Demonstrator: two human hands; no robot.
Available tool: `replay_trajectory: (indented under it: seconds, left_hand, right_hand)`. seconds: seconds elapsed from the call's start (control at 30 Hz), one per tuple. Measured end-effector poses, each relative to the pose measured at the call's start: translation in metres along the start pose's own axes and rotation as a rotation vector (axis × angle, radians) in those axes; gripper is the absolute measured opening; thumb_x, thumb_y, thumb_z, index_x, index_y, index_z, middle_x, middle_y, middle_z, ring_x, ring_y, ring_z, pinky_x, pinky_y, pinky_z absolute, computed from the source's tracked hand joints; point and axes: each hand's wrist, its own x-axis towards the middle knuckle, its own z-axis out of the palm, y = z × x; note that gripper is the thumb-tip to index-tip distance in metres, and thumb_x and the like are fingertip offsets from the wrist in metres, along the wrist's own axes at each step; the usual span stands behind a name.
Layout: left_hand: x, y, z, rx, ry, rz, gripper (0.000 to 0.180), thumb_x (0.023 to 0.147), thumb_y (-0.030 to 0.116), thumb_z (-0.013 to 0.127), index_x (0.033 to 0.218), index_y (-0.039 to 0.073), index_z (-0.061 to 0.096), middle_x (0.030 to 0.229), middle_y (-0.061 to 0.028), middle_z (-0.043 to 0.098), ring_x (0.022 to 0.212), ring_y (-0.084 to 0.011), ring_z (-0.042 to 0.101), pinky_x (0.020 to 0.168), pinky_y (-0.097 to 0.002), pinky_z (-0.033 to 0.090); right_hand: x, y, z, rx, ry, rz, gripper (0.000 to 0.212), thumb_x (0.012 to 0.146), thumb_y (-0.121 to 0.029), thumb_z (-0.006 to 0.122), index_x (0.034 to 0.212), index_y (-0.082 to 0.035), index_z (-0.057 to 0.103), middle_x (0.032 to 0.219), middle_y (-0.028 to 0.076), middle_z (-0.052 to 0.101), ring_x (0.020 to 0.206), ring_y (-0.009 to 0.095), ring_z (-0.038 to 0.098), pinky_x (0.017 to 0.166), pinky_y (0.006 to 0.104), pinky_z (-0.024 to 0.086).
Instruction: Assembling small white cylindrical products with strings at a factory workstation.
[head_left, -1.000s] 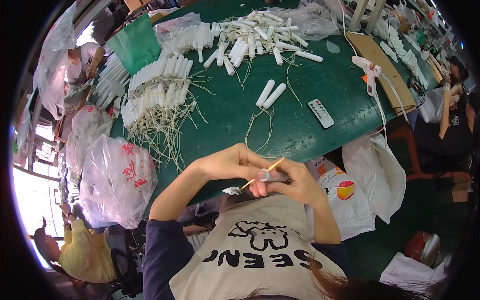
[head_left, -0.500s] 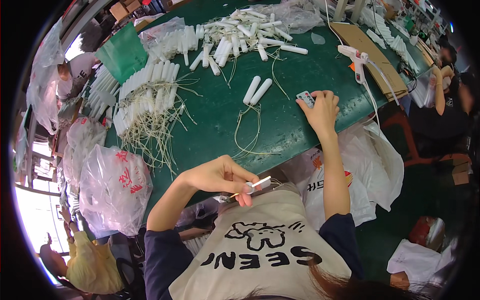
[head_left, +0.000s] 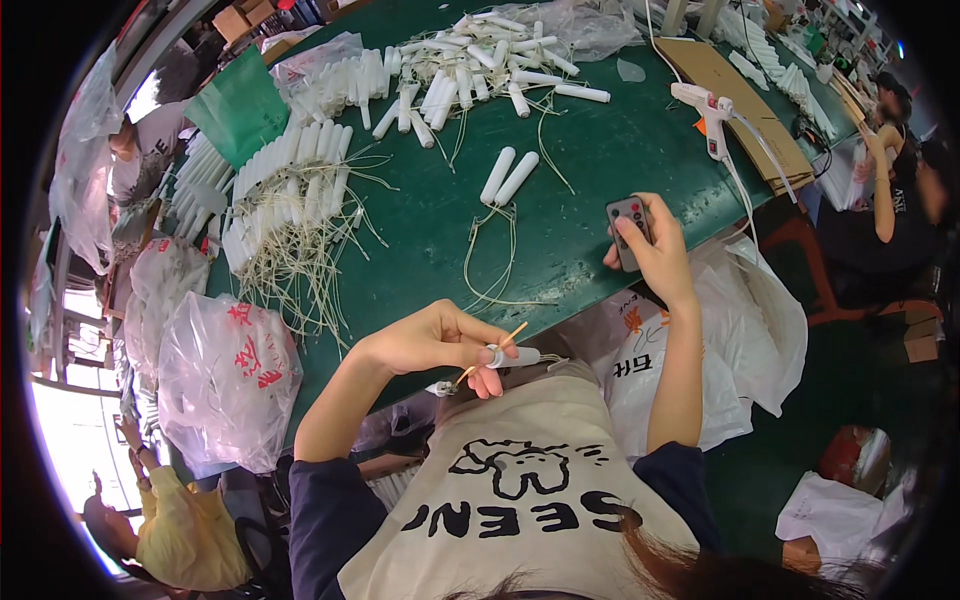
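Note:
My right hand [head_left: 658, 255] grips a small dark remote control [head_left: 628, 240] above the table's near edge, its button side up and my thumb lying on it. My left hand [head_left: 450, 345] pinches a short white cylinder with wires [head_left: 517, 357] in front of my apron. A thin wooden stick [head_left: 516, 334] is held in the same fingers, slanting across the cylinder. Another small whitish part [head_left: 440, 388] shows just below that hand; whether it is joined to the cylinder I cannot tell. Two white tubes [head_left: 507, 178] lie side by side beyond my hands, their thin wires looping toward me.
On the green table [head_left: 400, 265], bundled white tubes with wires [head_left: 290, 200] lie left, and a loose pile of tubes [head_left: 470, 75] lies far. A white glue gun [head_left: 708, 115] rests by cardboard [head_left: 750, 120] at right. Plastic bags [head_left: 230, 380] hang left. Other people sit at both sides.
My right hand has lifted the remote off the table and drawn it nearer, tilting its buttons toward me. My left hand has stayed near its place, with the stick now angled more steeply.

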Motion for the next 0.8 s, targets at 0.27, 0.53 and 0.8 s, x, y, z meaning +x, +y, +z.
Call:
replay_trajectory:
  seconds: [0.27,0.53,0.8]
  left_hand:
    - [0.0,0.011,0.012,0.038,0.058,-0.02,0.023,0.085,0.003,0.055,0.104,-0.007,0.062,0.078,-0.0165,0.068,0.071,-0.0191,0.068,0.065,-0.0262,0.053]
    - [0.005,0.012,0.01,0.073,0.017,-0.043,0.029,0.088,0.009,0.057,0.112,-0.006,0.06,0.085,-0.0128,0.068,0.076,-0.0145,0.067,0.068,-0.0227,0.052]
    - [0.005,0.016,0.013,0.111,-0.002,-0.08,0.029,0.089,0.009,0.055,0.113,-0.006,0.06,0.086,-0.0131,0.068,0.078,-0.0156,0.068,0.069,-0.0226,0.052]
  right_hand:
    - [-0.033,-0.012,-0.019,-0.024,-0.226,0.094,0.02,0.095,-0.016,0.043,0.09,0.0,0.054,0.066,0.008,0.061,0.045,0.008,0.05,0.044,0.0219,0.04]
    - [-0.026,-0.019,-0.016,-0.143,-0.32,0.074,0.027,0.095,-0.019,0.043,0.079,-0.001,0.054,0.059,0.005,0.058,0.04,0.007,0.046,0.036,0.0219,0.035]
    - [0.023,0.008,0.01,-0.308,-0.045,-0.063,0.029,0.095,-0.022,0.042,0.08,0.0,0.054,0.058,0.009,0.059,0.043,0.016,0.052,0.044,0.0289,0.042]
